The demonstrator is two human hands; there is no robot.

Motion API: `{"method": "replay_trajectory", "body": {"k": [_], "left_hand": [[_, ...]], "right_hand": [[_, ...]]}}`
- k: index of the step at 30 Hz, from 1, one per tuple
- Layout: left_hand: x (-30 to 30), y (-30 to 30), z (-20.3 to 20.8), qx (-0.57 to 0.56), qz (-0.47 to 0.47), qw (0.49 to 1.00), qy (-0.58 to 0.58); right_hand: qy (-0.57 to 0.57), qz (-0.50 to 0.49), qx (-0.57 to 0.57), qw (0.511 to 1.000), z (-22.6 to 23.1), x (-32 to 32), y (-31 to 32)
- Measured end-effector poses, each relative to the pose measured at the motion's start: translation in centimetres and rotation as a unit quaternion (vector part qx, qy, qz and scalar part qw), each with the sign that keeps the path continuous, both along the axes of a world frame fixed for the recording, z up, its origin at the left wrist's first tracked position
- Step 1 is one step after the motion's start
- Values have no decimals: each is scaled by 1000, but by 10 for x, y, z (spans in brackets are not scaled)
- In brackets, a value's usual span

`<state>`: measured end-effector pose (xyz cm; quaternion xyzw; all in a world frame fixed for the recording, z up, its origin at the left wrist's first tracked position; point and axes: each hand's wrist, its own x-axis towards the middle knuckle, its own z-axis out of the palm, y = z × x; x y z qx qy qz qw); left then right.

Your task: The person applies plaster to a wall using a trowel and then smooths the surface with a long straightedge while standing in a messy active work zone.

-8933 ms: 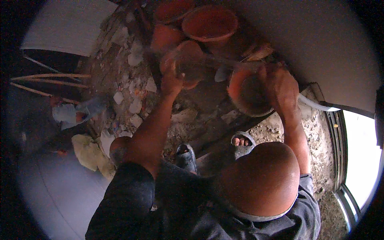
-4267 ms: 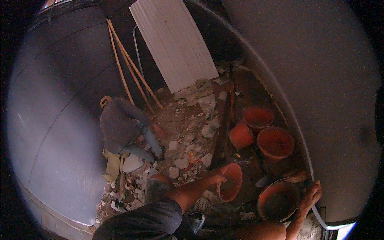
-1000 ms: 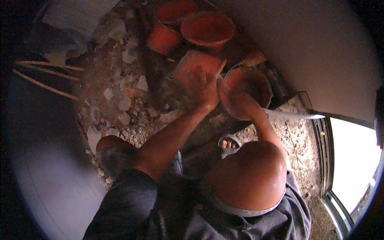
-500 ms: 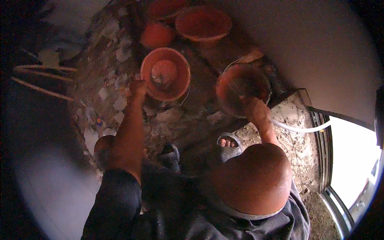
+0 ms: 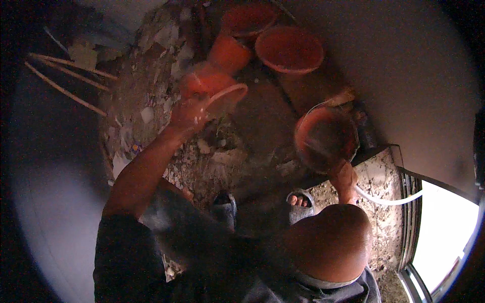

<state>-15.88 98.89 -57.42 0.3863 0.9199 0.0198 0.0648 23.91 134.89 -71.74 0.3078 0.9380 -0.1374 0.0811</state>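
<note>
Orange bucket (image 5: 212, 88) tipped on its side, blurred, held up by the left hand (image 5: 188, 112) over the rubble floor (image 5: 151, 101); fingers closed around the bucket's rim or wall, exact grip smeared by motion. Bucket mouth faces right and toward the viewer, pale rim visible. Right hand (image 5: 343, 177) at the near edge of a second orange bucket (image 5: 326, 139), which stands upright with dark contents and a thin wire handle; fingers appear curled at its rim, but how tightly cannot be told. White hose (image 5: 389, 199) runs from just under the right hand off to the right, over the speckled stone sill (image 5: 379, 177). Two more orange buckets (image 5: 289, 48) sit at the far side by the grey wall, one more orange tub (image 5: 228, 50) beside them. Wooden sticks (image 5: 65, 76) lie at the far left of the floor. Sandalled foot (image 5: 300, 202) below the second bucket. Bright window (image 5: 444, 237) at lower right.
</note>
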Motion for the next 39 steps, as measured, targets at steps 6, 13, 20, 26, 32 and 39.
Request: {"method": "replay_trajectory", "body": {"k": [6,13,20,26,32,39], "left_hand": [[8,65,80,-53,-55,974,214],[-87,187,122,553,-41,831,-42],[-64,266,4,517,284,647,-483],[-122,162,-105,524,408,703,-254],[-78,229,-33,564,365,677,-302],[-105,223,-68,642,321,508,-476]], "right_hand": [[-38,-45,-44,997,16,-6,-2],[-86,-78,-107,987,24,-8,4],[-35,-59,-165,984,15,6,20],[-32,-64,-118,990,22,-11,-11],[46,-65,-137,987,32,27,23],[-53,-103,-88,989,55,14,9]]}}
